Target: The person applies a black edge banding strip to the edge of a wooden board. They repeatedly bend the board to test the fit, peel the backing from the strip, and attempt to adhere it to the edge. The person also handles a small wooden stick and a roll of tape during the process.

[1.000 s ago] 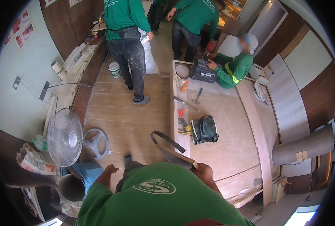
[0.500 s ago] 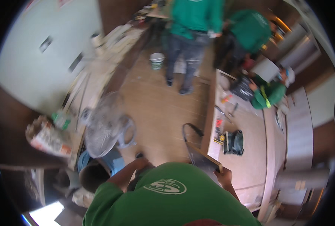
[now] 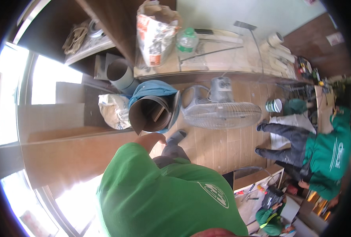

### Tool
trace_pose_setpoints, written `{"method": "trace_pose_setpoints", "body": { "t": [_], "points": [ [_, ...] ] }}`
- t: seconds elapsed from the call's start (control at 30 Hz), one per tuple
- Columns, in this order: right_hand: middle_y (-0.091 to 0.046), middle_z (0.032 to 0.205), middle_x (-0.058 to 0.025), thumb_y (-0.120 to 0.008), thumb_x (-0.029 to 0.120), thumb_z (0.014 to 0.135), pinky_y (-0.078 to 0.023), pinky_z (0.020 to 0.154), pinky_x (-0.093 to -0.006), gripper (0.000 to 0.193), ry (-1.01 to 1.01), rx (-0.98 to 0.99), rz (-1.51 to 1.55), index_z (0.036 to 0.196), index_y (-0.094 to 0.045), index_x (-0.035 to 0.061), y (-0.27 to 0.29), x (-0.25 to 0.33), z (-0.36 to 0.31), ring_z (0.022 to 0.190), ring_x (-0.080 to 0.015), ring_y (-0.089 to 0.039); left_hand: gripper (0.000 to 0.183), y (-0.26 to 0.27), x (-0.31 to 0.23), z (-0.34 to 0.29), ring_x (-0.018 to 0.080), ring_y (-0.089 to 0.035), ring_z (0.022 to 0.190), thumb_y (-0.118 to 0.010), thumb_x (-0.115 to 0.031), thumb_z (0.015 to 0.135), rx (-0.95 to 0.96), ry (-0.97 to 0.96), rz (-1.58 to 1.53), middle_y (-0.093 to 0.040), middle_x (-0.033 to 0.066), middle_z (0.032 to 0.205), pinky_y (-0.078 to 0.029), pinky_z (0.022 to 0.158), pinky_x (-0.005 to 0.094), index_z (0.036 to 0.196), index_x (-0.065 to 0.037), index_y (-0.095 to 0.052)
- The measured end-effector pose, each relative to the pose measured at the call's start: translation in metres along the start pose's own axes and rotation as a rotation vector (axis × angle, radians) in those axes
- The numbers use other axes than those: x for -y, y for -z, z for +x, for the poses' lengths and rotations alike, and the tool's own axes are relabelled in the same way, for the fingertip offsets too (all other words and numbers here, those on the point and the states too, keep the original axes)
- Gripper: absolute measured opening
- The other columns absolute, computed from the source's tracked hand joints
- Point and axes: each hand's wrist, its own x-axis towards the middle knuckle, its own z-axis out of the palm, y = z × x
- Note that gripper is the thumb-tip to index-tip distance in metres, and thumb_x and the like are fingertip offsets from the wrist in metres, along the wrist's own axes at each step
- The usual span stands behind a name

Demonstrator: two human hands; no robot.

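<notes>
My left hand [image 3: 156, 138] hangs low beside my left hip, its fingers too hidden to read. It is nearest to a wide brown rolled sheet [image 3: 138, 114], which stands open-topped with a strip of material inside and blue cloth [image 3: 153, 87] around it. A cream sack [image 3: 114, 112] slumps beside the roll. Past my hand, a grey pedestal fan [image 3: 226, 114] stands on the floor. My right hand is out of sight behind my torso. At that side, the edge of a dark flat object [image 3: 228, 180] shows, mostly hidden.
A ledge [image 3: 219, 78] carries an open paper sack [image 3: 155, 39], a green-tinted plastic bottle [image 3: 187, 42] and pipes. A white bucket [image 3: 273, 105] stands beyond the fan. One co-worker [image 3: 325, 150] stands at right; another [image 3: 271, 223] is near a black bag [image 3: 273, 196] and tools.
My view has swung left, bringing the rolled sheet, ledge and bright windows into full sight. My right hand, earlier gripping a dark strapped object, has gone out of view.
</notes>
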Motion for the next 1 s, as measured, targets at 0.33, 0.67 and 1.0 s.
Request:
{"method": "trace_pose_setpoints", "body": {
  "t": [0.33,0.67,1.0],
  "points": [
    [-0.075,0.089,-0.0183,-0.085,0.038,0.075,-0.058,0.076,-0.0409,0.046,-0.117,0.035,-0.12,0.088,-0.072,-0.0042,-0.009,-0.02,0.023,0.085,-0.0287,-0.074,0.056,-0.071,0.077,0.048,0.0328,-0.063,0.12,-0.053,-0.054,0.096,-0.139,-0.109,-0.115,-0.068,0.0156,0.126,-0.046,0.104,0.0433,0.124,-0.008,-0.07],
    [-0.076,0.094,-0.0168,-0.09,0.033,0.068,-0.056,0.079,-0.0392,0.048,-0.326,-0.014,-0.039,0.096,-0.074,-0.0027,-0.023,-0.031,-0.014,0.088,-0.0308,-0.074,0.058,-0.015,0.041,0.022,0.0309,-0.058,0.126,-0.055,-0.055,0.095,-0.134,-0.132,0.015,-0.064,0.0149,0.133,-0.043,0.107,0.041,0.131,-0.011,-0.065],
    [-0.075,0.086,-0.017,-0.089,0.035,0.067,-0.056,0.075,-0.042,0.046,-0.465,0.01,0.043,0.09,-0.074,-0.002,-0.083,-0.079,-0.058,0.082,-0.0323,-0.073,0.063,0.039,0.01,0.029,0.0333,-0.058,0.126,-0.055,-0.058,0.095,-0.107,-0.117,0.172,-0.062,0.0163,0.136,-0.043,0.107,0.0427,0.134,-0.009,-0.063]
  ]
}}
